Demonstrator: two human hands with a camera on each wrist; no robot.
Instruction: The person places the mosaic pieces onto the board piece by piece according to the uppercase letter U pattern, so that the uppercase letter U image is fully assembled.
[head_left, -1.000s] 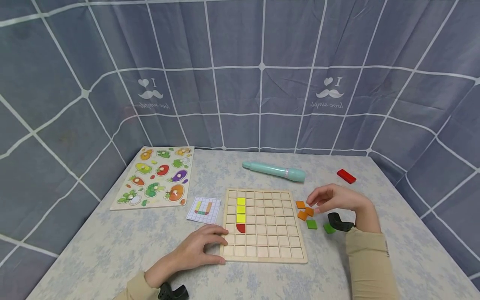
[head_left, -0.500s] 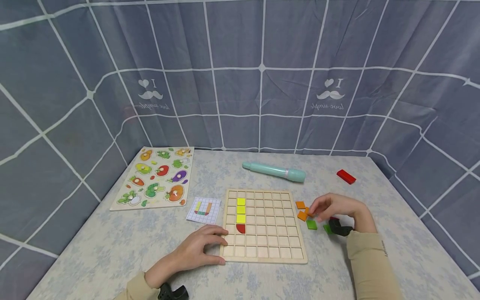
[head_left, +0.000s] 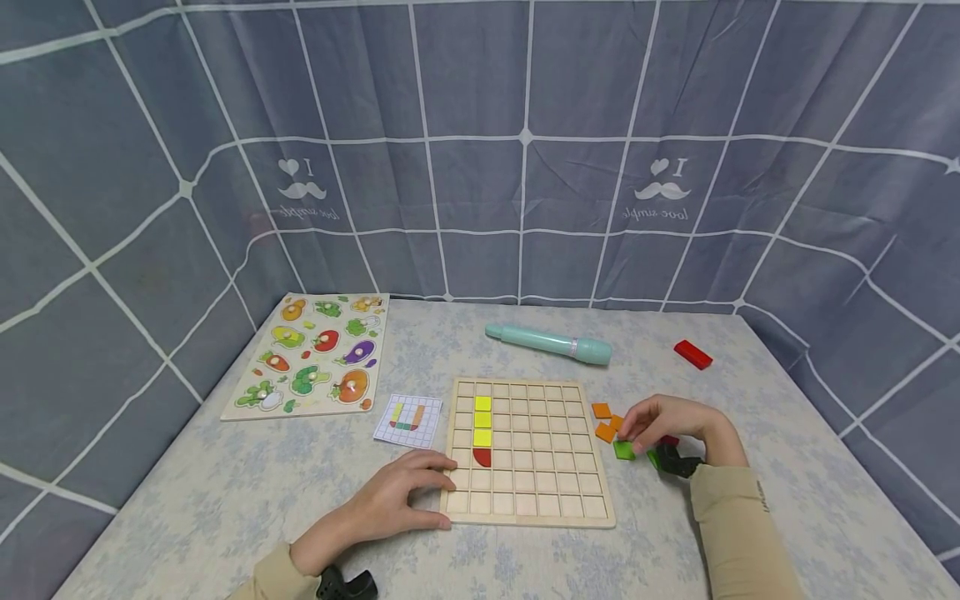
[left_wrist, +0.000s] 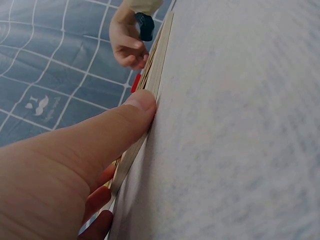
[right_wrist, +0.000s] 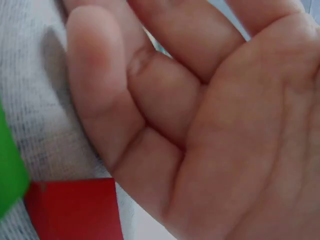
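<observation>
The right hand (head_left: 670,419) has moved to a green tile (head_left: 623,451); we can't tell whether its fingers pinch it; the left hand (head_left: 393,498) lies spread.

Soft, even light fills the head view, fairly bright on the table (head_left: 525,562) and duller on the tiled-pattern curtain (head_left: 480,192) behind the wooden grid board (head_left: 547,503). A faint shadow lies between the board and the right sleeve (head_left: 738,525). The curtain's lines bow strongly toward the frame edges. In the left wrist view, a soft shadow follows the board's side, and the tabletop beside it is hazy. The right wrist view is dimmer; its close-up right hand (right_wrist: 225,120) looks soft, the green piece (right_wrist: 9,172) blurred.
</observation>
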